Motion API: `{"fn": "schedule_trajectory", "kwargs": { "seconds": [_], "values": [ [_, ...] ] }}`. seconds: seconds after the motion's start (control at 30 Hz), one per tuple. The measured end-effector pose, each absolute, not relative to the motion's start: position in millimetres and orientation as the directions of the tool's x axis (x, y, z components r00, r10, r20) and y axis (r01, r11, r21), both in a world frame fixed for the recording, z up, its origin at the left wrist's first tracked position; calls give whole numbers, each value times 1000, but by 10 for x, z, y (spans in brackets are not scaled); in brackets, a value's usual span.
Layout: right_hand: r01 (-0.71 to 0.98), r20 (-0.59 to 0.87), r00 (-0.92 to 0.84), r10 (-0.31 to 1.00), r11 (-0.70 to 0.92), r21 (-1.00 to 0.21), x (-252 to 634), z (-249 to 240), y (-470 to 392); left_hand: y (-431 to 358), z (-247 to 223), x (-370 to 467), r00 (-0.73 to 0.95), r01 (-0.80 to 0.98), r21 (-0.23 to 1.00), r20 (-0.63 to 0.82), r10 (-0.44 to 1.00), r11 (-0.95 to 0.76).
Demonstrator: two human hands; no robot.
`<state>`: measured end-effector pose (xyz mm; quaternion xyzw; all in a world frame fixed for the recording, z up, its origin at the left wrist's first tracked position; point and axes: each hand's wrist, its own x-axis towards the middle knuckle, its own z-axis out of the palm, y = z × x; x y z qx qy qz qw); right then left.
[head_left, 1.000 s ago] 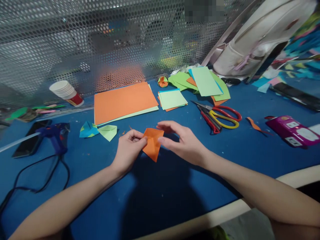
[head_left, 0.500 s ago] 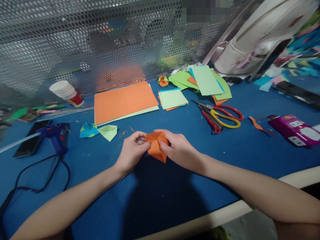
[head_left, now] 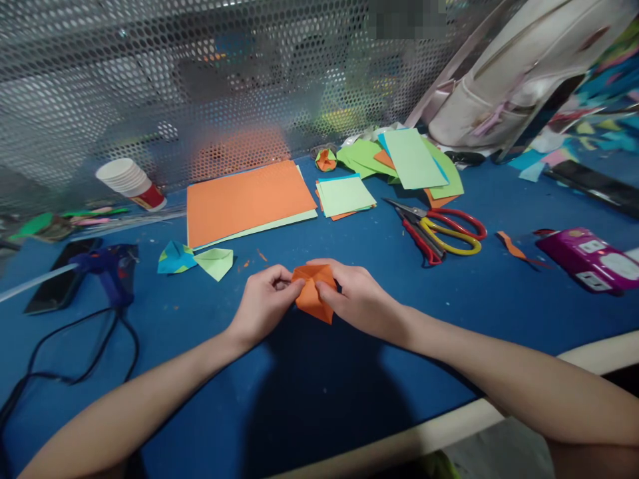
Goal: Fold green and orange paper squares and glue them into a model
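Note:
Between my hands, just above the blue table, is a folded piece of orange paper (head_left: pixel 314 303) with a point toward me. My left hand (head_left: pixel 267 299) pinches its left edge between thumb and fingers. On the other side my right hand (head_left: pixel 352 289) grips it, thumb pressed on the front and fingers behind. Beyond my left hand lie a folded blue-and-green paper piece (head_left: pixel 176 258) and a folded pale green one (head_left: pixel 215 263). Scissors with red and yellow handles (head_left: pixel 449 229) rest to the right.
Orange sheets (head_left: pixel 249 203) and small green squares (head_left: pixel 347 196) lie at the back. On the left are a blue glue gun (head_left: pixel 112 266) with its cord, a phone (head_left: pixel 57 286) and paper cups (head_left: pixel 130 183). A purple device (head_left: pixel 584 259) sits right; a backpack (head_left: pixel 499 100) stands behind.
Both hands keep their hold on the orange paper, which looks almost the same. My left thumb has shifted very slightly to the right along it.

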<state>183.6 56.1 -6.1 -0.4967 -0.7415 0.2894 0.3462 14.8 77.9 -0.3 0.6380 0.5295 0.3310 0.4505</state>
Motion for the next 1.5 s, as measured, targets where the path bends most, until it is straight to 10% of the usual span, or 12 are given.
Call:
{"fn": "schedule_trajectory", "kwargs": {
  "seconds": [0.53,0.8,1.07,1.27,1.5],
  "values": [
    [392,140,-42,989,145,-908,1747,-141,536,668,-95,193,291,450,835,197,936,-315],
    [405,135,-132,982,178,-897,1862,145,573,804,38,136,290,495,862,-46,956,-109],
    [560,160,-275,948,293,-775,1856,96,578,796,80,145,448,595,636,245,859,-492],
    [444,147,-84,986,169,-880,1885,64,643,769,18,168,375,305,939,35,926,-159],
    [373,58,-88,994,86,-924,1902,1,697,742,26,173,358,428,903,-138,923,-31]
  ]
}}
